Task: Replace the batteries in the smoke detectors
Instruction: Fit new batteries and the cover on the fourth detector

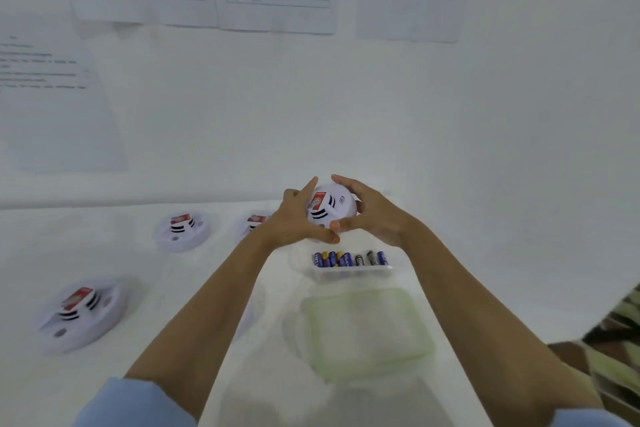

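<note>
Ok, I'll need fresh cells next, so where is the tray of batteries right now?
In the head view the battery tray sits just right of centre, between the held smoke detector and the pale green container.

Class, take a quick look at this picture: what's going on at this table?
A person grips a white smoke detector with the left hand and the right hand, holding it over the white table. Just below the hands, a clear tray holds a row of batteries, and a greenish lid lies nearer. Three more detectors sit on the table to the left.
</note>
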### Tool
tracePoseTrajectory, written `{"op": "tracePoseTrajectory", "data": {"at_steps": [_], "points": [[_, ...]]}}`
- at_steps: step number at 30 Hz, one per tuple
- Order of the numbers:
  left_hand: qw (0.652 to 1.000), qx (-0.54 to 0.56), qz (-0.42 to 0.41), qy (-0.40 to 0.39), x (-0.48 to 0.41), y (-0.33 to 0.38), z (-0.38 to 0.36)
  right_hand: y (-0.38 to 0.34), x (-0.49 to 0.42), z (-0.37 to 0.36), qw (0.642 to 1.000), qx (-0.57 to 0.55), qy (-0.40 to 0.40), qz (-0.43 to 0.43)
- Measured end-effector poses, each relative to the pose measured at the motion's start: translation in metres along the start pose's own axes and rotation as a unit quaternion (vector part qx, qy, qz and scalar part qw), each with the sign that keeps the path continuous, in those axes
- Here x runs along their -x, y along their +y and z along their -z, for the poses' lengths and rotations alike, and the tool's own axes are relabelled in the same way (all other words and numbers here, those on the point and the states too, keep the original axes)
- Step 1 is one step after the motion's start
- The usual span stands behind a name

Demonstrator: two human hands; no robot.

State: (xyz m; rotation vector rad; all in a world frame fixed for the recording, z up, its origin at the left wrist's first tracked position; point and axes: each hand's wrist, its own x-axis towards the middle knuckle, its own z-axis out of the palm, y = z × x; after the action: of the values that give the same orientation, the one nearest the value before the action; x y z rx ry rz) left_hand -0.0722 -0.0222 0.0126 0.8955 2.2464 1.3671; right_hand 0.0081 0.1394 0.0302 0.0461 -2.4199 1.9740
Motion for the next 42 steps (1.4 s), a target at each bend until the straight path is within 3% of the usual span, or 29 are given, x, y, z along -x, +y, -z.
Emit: {"op": "tracePoseTrajectory", "data": {"at_steps": [2,6,9,11,14,17,20,24,40,42], "points": [[1.000,0.013,-0.010,0.008,-0.006,0.006,-0.013,0.003,0.004,0.018,0.999,-0.045,0.004,0.000],[0.988,0.143,-0.038,0.032,-0.008,0.009,-0.031,0.019,0.004,0.038,0.989,-0.143,0.023,-0.038],[0.975,0.209,-0.040,0.057,-0.011,0.007,-0.042,0.025,0.005,0.038,0.980,-0.173,-0.032,-0.097],[0.973,0.222,-0.036,0.052,-0.011,0.003,-0.045,0.026,0.005,0.032,0.972,-0.204,-0.062,-0.099],[0.980,0.191,-0.037,0.044,-0.011,0.002,-0.042,0.029,-0.003,0.025,0.966,-0.249,-0.015,-0.071],[0.984,0.149,-0.072,0.065,-0.012,-0.002,-0.041,0.030,-0.009,0.024,0.976,-0.209,0.030,-0.057],[0.978,0.146,-0.097,0.115,-0.010,-0.007,-0.044,0.034,-0.011,0.027,0.985,-0.162,0.029,-0.047],[0.979,0.132,-0.111,0.112,-0.011,-0.017,-0.047,0.036,-0.013,0.026,0.994,-0.092,0.028,-0.042],[0.974,0.086,-0.127,0.164,-0.028,-0.029,-0.052,0.049,-0.018,0.017,0.987,-0.131,0.070,-0.065],[0.976,0.082,-0.128,0.157,-0.031,-0.029,-0.048,0.046,-0.018,0.023,0.993,-0.082,0.064,-0.060]]}}
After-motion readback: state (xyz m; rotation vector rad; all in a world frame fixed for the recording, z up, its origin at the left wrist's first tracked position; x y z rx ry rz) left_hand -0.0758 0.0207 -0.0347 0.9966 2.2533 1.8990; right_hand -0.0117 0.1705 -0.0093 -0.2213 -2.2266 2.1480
